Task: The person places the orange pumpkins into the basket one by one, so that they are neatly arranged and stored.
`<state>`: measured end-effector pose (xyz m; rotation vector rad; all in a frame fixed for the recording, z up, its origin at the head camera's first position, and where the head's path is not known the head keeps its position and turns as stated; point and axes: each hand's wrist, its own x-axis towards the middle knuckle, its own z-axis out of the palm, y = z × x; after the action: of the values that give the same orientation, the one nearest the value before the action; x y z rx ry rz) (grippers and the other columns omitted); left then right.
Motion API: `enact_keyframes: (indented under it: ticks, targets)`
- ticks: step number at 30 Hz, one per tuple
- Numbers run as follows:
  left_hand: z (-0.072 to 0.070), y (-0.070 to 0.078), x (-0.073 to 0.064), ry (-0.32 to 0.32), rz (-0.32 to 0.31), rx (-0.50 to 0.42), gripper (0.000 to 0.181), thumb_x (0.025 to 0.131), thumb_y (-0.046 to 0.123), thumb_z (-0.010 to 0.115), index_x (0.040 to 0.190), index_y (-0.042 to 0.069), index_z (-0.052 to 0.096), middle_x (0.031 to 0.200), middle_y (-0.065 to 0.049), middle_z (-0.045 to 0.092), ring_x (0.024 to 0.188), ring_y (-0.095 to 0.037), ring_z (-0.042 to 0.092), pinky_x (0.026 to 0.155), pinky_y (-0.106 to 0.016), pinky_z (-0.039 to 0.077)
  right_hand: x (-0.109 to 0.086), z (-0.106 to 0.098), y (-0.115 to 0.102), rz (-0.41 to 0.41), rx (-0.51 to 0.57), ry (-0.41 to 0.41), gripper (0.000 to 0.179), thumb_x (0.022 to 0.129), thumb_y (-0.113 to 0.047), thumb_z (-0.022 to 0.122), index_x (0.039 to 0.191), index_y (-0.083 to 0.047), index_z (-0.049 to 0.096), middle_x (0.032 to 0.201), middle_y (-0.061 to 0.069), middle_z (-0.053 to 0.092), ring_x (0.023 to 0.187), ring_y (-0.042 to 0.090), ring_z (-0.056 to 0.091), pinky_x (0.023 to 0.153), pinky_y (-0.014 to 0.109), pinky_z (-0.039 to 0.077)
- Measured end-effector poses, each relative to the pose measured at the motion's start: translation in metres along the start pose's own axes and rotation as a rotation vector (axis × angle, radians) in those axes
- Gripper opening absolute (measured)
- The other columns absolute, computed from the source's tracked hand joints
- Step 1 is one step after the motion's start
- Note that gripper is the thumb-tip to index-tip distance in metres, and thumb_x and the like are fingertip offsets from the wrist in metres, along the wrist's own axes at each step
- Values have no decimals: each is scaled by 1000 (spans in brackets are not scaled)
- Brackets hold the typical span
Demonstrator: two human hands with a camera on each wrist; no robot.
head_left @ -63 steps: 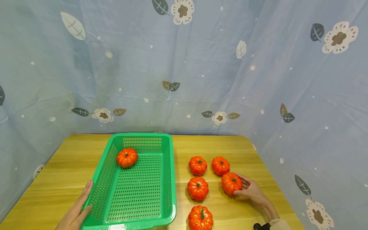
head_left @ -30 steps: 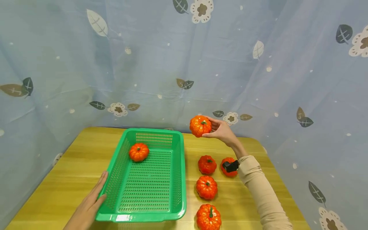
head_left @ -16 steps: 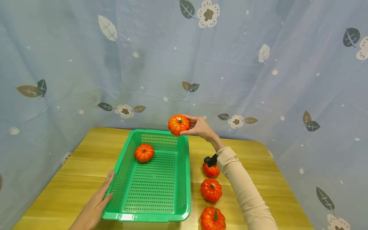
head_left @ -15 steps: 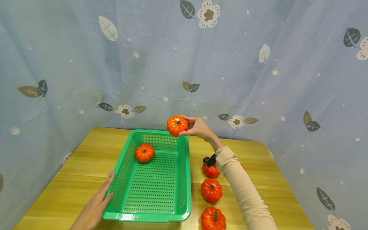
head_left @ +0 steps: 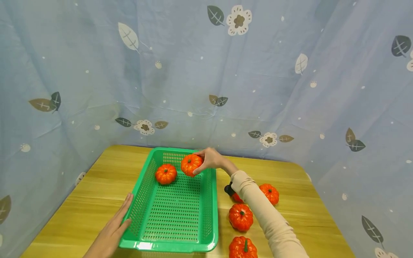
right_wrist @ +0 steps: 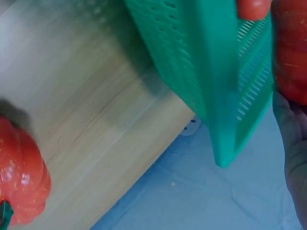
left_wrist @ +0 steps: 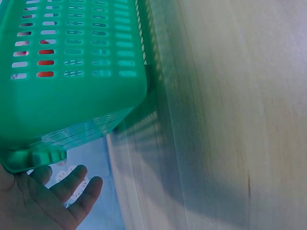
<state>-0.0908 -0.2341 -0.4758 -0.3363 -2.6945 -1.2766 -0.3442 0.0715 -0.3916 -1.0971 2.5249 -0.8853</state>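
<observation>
My right hand grips a small orange toy pumpkin between thumb and fingers. It holds the pumpkin over the far part of a green plastic basket; whether it touches the floor of the basket I cannot tell. Another pumpkin sits inside, near the far left corner. At the basket's left side my left hand rests against the rim, its fingers straight. The left wrist view shows those fingers spread out below the basket's rim, curled round nothing.
To the right of the basket, several pumpkins stand on the wooden table: one at the front, one behind it, and others partly hidden by the right sleeve. A blue patterned curtain hangs behind.
My right hand picked up the pumpkin from the table's right side, lifted it and carried it left, then lowered it over the basket. My left hand stayed at the rim.
</observation>
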Motion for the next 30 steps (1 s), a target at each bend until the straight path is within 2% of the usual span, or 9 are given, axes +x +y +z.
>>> enact_keyframes:
  ticks: [5, 11, 16, 19, 21, 23, 25, 27, 30]
  targets:
    - [-1, 0, 0, 12, -3, 23, 62, 103, 13, 41, 156, 17, 9, 159, -15, 9, 128, 21, -1, 93, 4, 2, 8, 11, -4, 44, -166, -79, 61, 68, -29, 87, 120, -4, 67, 95, 4, 72, 68, 6, 59, 61, 19, 50]
    - [0, 1, 0, 28, 20, 44, 61, 103, 12, 41, 155, 15, 10, 159, -12, 9, 131, 19, 0, 94, 4, 3, 14, 27, -6, 126, -272, -154, 49, 70, -33, 86, 106, -4, 72, 74, -4, 65, 59, 5, 51, 56, 20, 48]
    - [0, 1, -2, 3, -21, 2, 61, 104, 16, 41, 156, 18, 9, 159, -14, 9, 129, 20, 0, 95, 2, 2, 17, 44, 1, 138, -330, -190, 35, 70, -37, 85, 81, -8, 68, 57, -9, 49, 52, 4, 40, 84, 33, 49]
    - [0, 2, -1, -23, -57, -26, 61, 104, 19, 42, 156, 20, 9, 159, -13, 8, 128, 21, 0, 116, -30, 9, 17, 51, 5, 141, -333, -187, 34, 70, -36, 86, 72, -13, 61, 56, -9, 45, 53, 5, 38, 85, 31, 45]
    - [0, 2, -1, -32, -65, -32, 62, 104, 20, 42, 156, 20, 9, 159, -14, 7, 127, 21, 0, 112, -56, 16, 16, 55, 7, 149, -317, -186, 33, 70, -34, 86, 73, -13, 60, 58, -9, 47, 53, 5, 38, 70, 27, 46]
    - [0, 2, -1, -36, -63, -34, 62, 104, 20, 42, 156, 20, 9, 159, -14, 7, 127, 22, 0, 98, -73, 20, 15, 57, 8, 156, -309, -182, 32, 70, -34, 86, 77, -12, 63, 60, -8, 50, 55, 5, 41, 62, 24, 43]
    - [1, 2, -1, -32, -53, -30, 62, 104, 20, 42, 156, 19, 9, 159, -15, 7, 128, 21, 0, 112, -56, 15, 16, 58, 8, 159, -309, -175, 34, 70, -33, 86, 84, -9, 66, 64, -7, 52, 56, 5, 42, 65, 25, 46]
    - [1, 2, -1, -21, -33, -21, 61, 104, 18, 41, 156, 18, 9, 159, -17, 8, 129, 21, -1, 116, -29, 7, 17, 58, 8, 165, -315, -170, 41, 70, -33, 86, 95, -7, 67, 70, -6, 55, 61, 7, 44, 73, 27, 47]
    - [2, 1, -2, -4, -9, -6, 61, 104, 17, 40, 156, 17, 8, 158, -18, 9, 130, 20, -1, 93, 2, 2, 19, 57, 7, 181, -322, -175, 56, 70, -33, 86, 112, -4, 64, 84, -2, 59, 74, 11, 52, 86, 32, 48]
